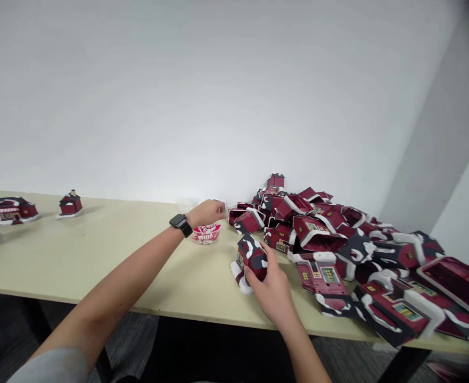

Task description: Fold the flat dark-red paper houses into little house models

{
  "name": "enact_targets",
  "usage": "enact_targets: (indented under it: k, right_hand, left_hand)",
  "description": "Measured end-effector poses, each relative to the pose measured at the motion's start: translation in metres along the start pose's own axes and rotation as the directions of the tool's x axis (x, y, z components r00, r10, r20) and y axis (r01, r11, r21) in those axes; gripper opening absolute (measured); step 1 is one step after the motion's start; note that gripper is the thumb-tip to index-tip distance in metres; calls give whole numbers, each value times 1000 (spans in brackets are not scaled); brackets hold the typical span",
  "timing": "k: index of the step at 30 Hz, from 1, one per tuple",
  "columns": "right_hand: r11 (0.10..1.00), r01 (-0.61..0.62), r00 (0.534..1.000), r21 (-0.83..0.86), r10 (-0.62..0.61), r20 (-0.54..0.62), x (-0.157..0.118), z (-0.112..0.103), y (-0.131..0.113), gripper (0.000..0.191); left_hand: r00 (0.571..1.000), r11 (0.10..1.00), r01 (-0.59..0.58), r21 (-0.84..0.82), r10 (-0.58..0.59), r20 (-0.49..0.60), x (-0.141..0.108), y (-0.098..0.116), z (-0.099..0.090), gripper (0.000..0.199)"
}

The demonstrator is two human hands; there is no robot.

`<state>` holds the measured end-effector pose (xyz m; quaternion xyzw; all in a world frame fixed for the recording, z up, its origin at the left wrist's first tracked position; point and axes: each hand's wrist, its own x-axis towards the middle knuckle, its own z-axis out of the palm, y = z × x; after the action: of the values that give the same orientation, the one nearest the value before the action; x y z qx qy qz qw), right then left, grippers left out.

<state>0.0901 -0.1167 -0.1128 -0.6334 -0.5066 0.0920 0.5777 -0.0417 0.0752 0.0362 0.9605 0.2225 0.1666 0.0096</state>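
Note:
My right hand [273,290] is wrapped round a small red model house [252,258] with a dark, snow-patched roof, held tilted just over the front part of the table. My left hand [208,213], with a black watch on its wrist, reaches to the back of the table. Its fingers are curled together by a whitish edge, and what they hold, if anything, I cannot make out. Just below that hand stands a clear bowl [205,235] with red-and-white striped pieces in it. Another clear container [187,204] shows behind the wrist.
A large heap of red model houses [322,221] covers the right side of the pale table [110,250], some lying with their hollow undersides showing. On the left, a house with a striped awning [15,210] and a smaller house [70,204] stand upright. A wall rises behind.

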Motion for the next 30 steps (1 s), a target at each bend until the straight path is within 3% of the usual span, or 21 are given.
enact_targets:
  k: [2,4,7,10,15,19,21,25,30]
  right_hand:
    - [1000,8,1000,-5,-8,3,0,0,0,67]
    - [1000,7,1000,-3,-7,11,1,0,1,66]
    - [1000,11,1000,-6,-11,11,1,0,2,66]
    - [1000,15,1000,-13,-14,14,0,-1,1,64]
    - [999,7,1000,36,-7,2,0,-1,2,67]
    - [986,-38,996,163,52,-79,4,0,8,70]
    - [967,-71,985,243,106,-134,7,0,12,72]
    - [928,-103,969,357,175,-175,10,-1,16,76]
    - [887,-92,975,453,173,-140,10,-1,17,71]
  left_hand:
    - [988,980,143,136,-134,-75,6,-29,9,25]
    - [980,964,197,178,-187,-70,10,-50,22,12]
    - [979,961,201,190,-194,-59,12,-66,36,20]
    - [979,964,195,183,-180,-97,10,-68,33,22]
    - [973,986,143,91,-123,-194,-4,-43,14,31]
    - [993,997,-46,-68,38,-109,-27,-1,19,30]
    - [985,968,-146,-204,123,-121,-39,19,27,24]
    - [932,896,-324,-304,248,-263,-57,47,45,23]
    - [864,847,-432,-310,289,-413,-60,57,65,17]
